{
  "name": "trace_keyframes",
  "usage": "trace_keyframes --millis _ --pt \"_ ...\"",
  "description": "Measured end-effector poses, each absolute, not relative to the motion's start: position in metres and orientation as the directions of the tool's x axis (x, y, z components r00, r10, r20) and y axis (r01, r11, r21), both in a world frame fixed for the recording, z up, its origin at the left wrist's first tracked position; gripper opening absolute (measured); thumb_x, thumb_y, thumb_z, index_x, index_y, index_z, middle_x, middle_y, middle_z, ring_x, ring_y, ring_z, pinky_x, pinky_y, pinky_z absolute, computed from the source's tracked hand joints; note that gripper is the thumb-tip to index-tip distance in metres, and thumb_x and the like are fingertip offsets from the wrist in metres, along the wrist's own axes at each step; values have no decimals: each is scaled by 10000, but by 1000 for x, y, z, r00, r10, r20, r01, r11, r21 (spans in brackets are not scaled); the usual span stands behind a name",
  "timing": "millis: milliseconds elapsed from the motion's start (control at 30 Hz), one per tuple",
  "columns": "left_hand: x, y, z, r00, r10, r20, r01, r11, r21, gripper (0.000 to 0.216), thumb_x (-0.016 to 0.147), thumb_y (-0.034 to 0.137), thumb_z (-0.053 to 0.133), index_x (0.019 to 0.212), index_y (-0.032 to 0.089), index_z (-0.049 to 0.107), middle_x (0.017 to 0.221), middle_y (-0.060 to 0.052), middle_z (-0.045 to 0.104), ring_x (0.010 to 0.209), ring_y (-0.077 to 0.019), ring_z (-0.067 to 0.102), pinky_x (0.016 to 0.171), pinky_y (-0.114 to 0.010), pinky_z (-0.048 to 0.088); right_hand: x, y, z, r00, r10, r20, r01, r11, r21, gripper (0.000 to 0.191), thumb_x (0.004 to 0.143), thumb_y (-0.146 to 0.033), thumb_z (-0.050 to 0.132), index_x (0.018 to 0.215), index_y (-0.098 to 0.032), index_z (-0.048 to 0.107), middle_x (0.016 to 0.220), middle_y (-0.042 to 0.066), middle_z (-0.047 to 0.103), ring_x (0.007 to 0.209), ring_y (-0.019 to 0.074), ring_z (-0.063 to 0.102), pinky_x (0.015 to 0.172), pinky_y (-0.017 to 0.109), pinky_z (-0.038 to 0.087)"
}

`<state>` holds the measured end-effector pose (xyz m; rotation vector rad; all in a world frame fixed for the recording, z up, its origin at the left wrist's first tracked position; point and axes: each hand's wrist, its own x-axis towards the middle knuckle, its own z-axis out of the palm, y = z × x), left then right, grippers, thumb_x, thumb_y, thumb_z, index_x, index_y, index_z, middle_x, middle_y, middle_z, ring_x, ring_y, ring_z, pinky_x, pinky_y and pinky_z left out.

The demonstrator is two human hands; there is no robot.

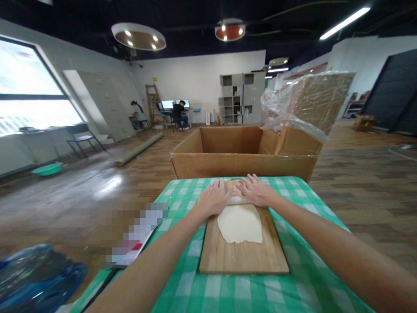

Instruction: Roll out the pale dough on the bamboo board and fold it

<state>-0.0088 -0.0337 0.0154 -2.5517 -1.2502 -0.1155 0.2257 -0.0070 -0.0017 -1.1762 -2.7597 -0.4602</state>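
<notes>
Dough sheet [240,224], lower centre of frame, on wooden board [244,261]; rolling pin [240,200] beyond, under my left hand [214,198] and right hand [256,191], fingers extended, resting rather than gripping.

Surroundings: an open cardboard box [241,164], centre; beside it at right, a tall carton [327,100] with clear plastic film [276,103]; rear wall, a grey cabinet [256,93] with open compartments; left of this, a seated person in a dark top [178,112] before lit monitors [167,104]; left floor, a long roll [139,150] and a green basin [47,169]; lower left, blue plastic [42,282]
</notes>
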Motion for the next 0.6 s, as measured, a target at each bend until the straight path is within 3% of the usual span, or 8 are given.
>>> trace_keyframes --millis 167,300,433,600 --pt "-8 -47 13 631 741 231 775 -587 -234 494 1096 343 192 1434 208 526 1318 -216 609 1231 -343 568 992 -545 461 222 -28 4 -627 734 262 779 601 180 491 1103 -379 267 1460 -182 540 1533 166 518 1481 354 383 1216 610 242" --pt "-6 -67 11 516 810 279 855 -508 -105 567 1086 460 209 1430 142 529 1443 -228 555 1368 -359 495 1073 -543 427 219 -52 7 -522 803 286 848 525 75 574 1087 -506 244 1485 -207 529 1552 129 506 1503 347 344 1215 586 260" --pt "-5 -97 18 423 863 277 894 -447 28 711 1052 595 230 1482 83 474 1549 -225 474 1467 -347 411 1168 -520 359 216 -79 10 -434 861 266 889 458 -30 716 1063 -601 199 1501 -126 507 1557 175 487 1504 357 338 1189 566 304" --pt "-10 -143 23 455 859 236 874 -481 66 833 1017 677 252 1560 56 368 1633 -204 352 1537 -328 292 1246 -504 257 215 -127 7 -410 873 263 891 446 -91 871 1023 -695 203 1545 -33 422 1589 226 413 1490 355 365 1191 530 325"
